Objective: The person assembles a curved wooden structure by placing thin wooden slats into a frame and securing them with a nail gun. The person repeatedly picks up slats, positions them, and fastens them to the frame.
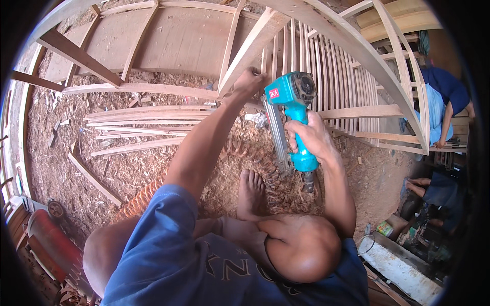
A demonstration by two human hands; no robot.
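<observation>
Right hand (pixel 312 138) is wrapped tight on the teal nail gun (pixel 293 109); left hand (pixel 251 81) pinches a thin slat (pixel 264 61) just left of the gun's head. Right of the gun approx. twenty slats (pixel 326 76) stand already fixed in the curved wooden frame (pixel 367 56). Left of it the frame is open, and loose strips (pixel 143 127) lie on the sawdust, so much remains.

the way ahead is closed by a row of thin upright slats (pixel 326 76), with only narrow slits left between them. a slanted beam (pixel 250 48) is crossed just above the left hand (pixel 250 81), and a curved rib (pixel 367 56) is arched over the right hand (pixel 311 137) and the nail gun (pixel 293 117). open room is left over the sawdust floor (pixel 127 173) to the left, though loose strips (pixel 138 127) are scattered there. the near ground is taken up by a bare foot (pixel 251 191).
</observation>
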